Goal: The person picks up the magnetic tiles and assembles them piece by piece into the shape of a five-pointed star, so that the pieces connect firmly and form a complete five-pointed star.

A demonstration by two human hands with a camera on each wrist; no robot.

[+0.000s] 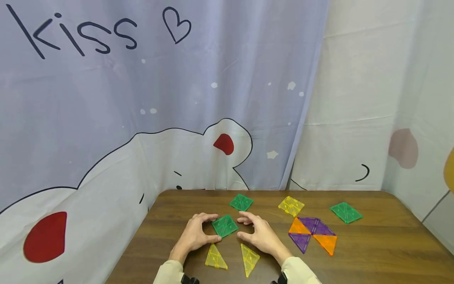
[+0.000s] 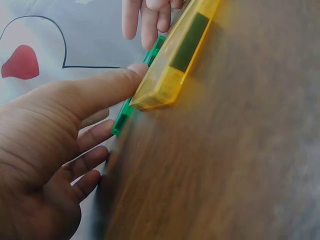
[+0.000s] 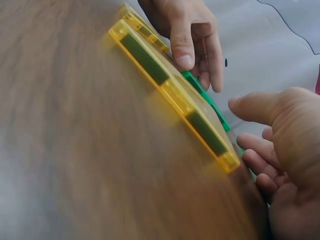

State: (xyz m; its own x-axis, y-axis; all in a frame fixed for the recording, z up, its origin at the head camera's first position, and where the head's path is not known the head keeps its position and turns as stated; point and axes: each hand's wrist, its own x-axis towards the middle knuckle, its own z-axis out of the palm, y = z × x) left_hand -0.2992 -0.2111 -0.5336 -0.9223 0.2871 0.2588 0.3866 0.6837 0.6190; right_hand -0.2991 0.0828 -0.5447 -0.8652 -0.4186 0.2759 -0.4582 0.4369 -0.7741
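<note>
A translucent green square magnetic tile (image 1: 225,226) lies flat on the table between both hands. My left hand (image 1: 196,233) holds it from the left, thumb at its near corner and fingers at its far-left edge. On the other side, my right hand (image 1: 260,233) is held apart from the tile, fingers loosely bent and nothing in its grasp. Two yellow triangle tiles lie nearer me, one by the left thumb (image 1: 215,257) and one below the right hand (image 1: 250,259). Large in the right wrist view is a yellow triangle tile (image 3: 172,95), partly covering the green square.
Farther back lie a green square (image 1: 241,202), a yellow square (image 1: 291,206) and, at right, another green tile (image 1: 346,212). Several purple (image 1: 300,241) and orange triangles (image 1: 326,243) form a group right of my right hand. A printed curtain (image 1: 227,98) hangs behind the wooden table (image 1: 383,252).
</note>
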